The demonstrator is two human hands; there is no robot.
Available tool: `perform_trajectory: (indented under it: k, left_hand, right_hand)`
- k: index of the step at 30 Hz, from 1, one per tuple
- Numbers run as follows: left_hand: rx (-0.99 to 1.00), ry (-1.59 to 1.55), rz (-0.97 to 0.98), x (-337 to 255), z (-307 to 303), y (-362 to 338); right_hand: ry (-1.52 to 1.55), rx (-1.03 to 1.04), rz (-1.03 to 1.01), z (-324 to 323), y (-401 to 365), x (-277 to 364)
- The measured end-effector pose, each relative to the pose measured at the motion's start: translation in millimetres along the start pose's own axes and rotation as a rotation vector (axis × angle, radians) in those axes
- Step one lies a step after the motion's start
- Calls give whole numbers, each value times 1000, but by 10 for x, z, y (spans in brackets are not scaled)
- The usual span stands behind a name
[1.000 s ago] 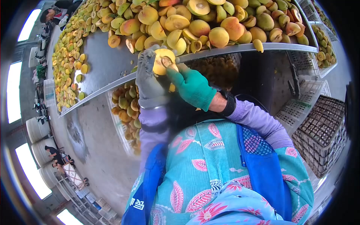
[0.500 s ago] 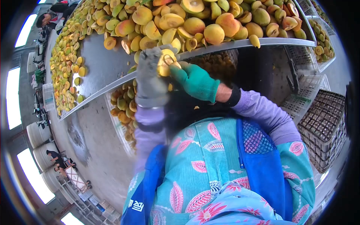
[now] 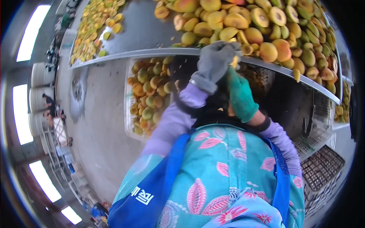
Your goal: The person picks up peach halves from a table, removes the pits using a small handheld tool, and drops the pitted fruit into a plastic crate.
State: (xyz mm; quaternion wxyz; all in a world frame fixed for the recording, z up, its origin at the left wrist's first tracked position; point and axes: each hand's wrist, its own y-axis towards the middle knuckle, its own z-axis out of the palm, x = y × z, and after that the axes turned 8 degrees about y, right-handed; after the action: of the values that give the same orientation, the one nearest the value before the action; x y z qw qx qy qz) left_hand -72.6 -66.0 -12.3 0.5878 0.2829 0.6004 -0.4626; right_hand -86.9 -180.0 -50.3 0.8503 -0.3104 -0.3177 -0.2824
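Note:
My left hand (image 3: 216, 62), in a grey glove, is closed around a cut yellow peach (image 3: 234, 61) at the front rim of the metal table. Only a slim strip of the fruit shows past the fingers. Just below it, my right hand (image 3: 242, 95), in a green knitted glove, is closed with its thumb end close to the peach. Whatever lies inside the right fist is hidden. Beyond the hands, a heap of whole and halved peaches (image 3: 268, 51) covers the metal table (image 3: 148, 26), some with brown pits or hollows showing.
A white crate (image 3: 130, 114) of peaches stands on the floor at left below the table. Under the table sits another container of dark scraps (image 3: 253, 78). Dark plastic crates (image 3: 323, 167) stand at right. Far left, a person (image 3: 49, 104) is beside a cart (image 3: 60, 131).
The view has swung, so table and hands appear further right. My left hand has turned its back upward over the peach, hiding the cut face. The right hand now points more upward.

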Motion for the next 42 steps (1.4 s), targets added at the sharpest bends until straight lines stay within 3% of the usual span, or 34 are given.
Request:
perform_trajectory:
  k: [2, 5, 6, 9, 10, 13, 14, 16, 17, 18, 21, 22, 24, 25, 26, 28, 30, 31, 32, 33, 35, 37, 39, 42]
  left_hand:
    - [52, 100, -35, 36, -11, 72]
    - [151, 128, -36, 12, -47, 206]
    - [193, 158, 1, 37, -94, 251]
    - [338, 357, 155, -51, -240, 276]
    - [404, 377, 231, -76, -292, 273]
    - [394, 307, 86, -169, -272, 148]
    - [378, 305, 7, -180, -265, 106]
    - [479, 147, 336, 132, -421, 221]
    - [489, -195, 179, 128, -358, 145]
    - [464, -545, 31, 123, -294, 70]
    - [159, -554, -63, -20, -265, -88]
    - [212, -659, -54, -55, -278, -137]
    - [37, -790, -27, 68, -491, -156]
    - [-55, -848, -14, 193, -669, -185]
    - [-182, -312, 267, 432, -973, -302]
    - [-338, 685, 462, 581, -1608, -621]
    - [-593, 1416, -135, 1067, -2376, -938]
    - [-561, 1721, -482, 1308, -2756, -1097]
    - [-603, 1579, -702, 1383, -2855, -1189]
    - [-642, 1676, -525, 1307, -2872, -1115]
    - [-654, 1688, 118, 414, -2200, -803]
    - [-596, 1356, 340, -229, -1571, -314]
    - [-54, 1726, 723, -427, -1328, 241]
    - [-8, 1870, 134, -326, -1046, 887]
  right_hand:
    - [-144, -78, 10, 30, 52, 60]
    - [332, -61, 437, 358, -263, 603]
    - [367, -54, 424, 371, -252, 573]
    - [731, 388, 414, 154, -90, 420]
    - [775, 368, 429, 193, -117, 412]
    - [222, -141, 259, 490, -164, 313]
    - [259, -106, 306, 484, -147, 334]
    - [626, 333, 460, 355, -91, 331]
    - [805, 548, 517, 267, -74, 341]
    - [792, 583, 505, 287, -58, 317]
    - [786, 578, 636, 257, -6, 400]
    - [708, 599, 605, 284, -32, 409]
    - [562, 639, 563, 358, -143, 402]
    - [535, 562, 566, 342, -187, 404]
    - [509, 486, 565, 296, -230, 423]
    - [519, 421, 517, 247, -203, 478]
    - [383, 217, 463, 13, -125, 522]
    - [313, 106, 448, -119, -127, 515]
    - [231, 88, 388, -192, -89, 517]
    - [221, 40, 348, -203, -1, 565]
    - [180, -63, 336, -205, -1, 564]
    - [224, -48, 347, -167, 54, 526]
    - [239, -32, 345, -70, 82, 485]
    - [287, -3, 395, 113, -35, 602]
